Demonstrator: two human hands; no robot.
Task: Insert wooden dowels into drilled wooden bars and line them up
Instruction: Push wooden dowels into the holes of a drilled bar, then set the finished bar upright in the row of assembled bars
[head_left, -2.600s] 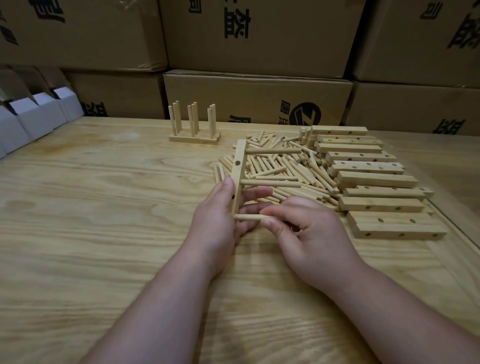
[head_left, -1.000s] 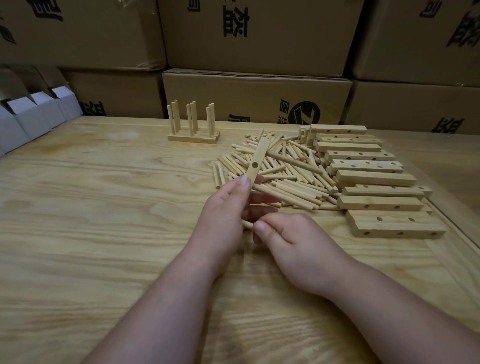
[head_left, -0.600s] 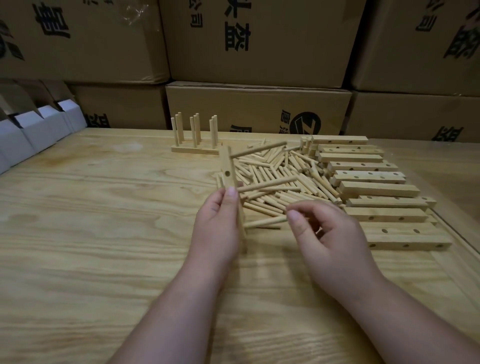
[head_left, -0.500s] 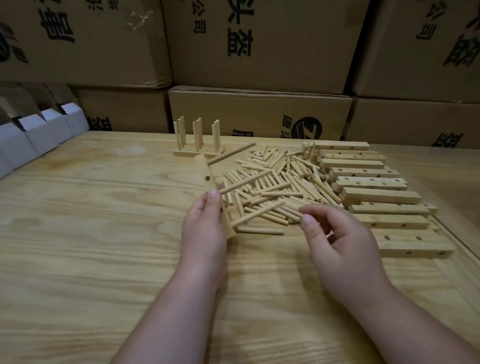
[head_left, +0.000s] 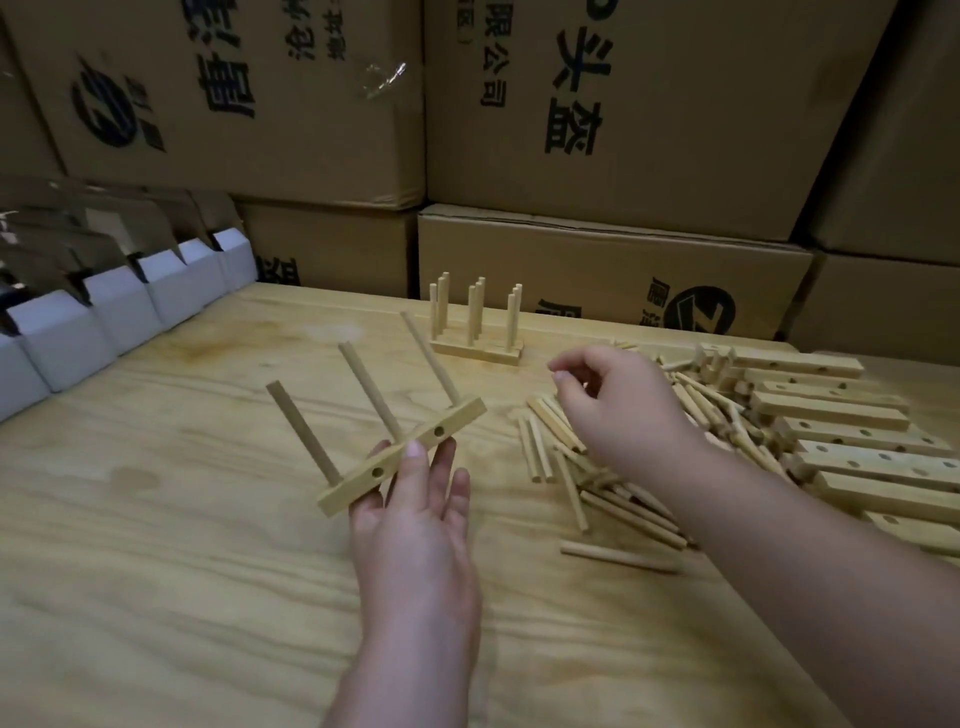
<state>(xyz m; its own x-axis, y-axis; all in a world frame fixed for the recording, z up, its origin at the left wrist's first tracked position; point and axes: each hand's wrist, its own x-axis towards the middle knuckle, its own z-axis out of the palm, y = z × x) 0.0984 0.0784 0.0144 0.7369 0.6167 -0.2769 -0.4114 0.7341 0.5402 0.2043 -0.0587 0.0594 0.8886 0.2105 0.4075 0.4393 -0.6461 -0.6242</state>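
head view: pale plywood table (head_left: 156, 519), cardboard boxes (head_left: 597, 260) behind; left hand (head_left: 415, 499) pinches a three-dowel bar (head_left: 405, 457), right hand (head_left: 618, 410) loosely curled, empty.

Left hand (head_left: 415, 499) pinches (thumb on top); right hand (head_left: 618, 410) hovers, loosely curled.

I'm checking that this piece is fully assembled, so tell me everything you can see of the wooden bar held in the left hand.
The bar is a flat strip of pale wood carrying three round dowels that rise from its top face, leaning away toward the upper left. Two drilled holes show in the side face nearest the camera. It is held above the table, tilted so its right end sits higher. The left hand grips it, thumb on the near side and fingers beneath. Nothing else touches it.
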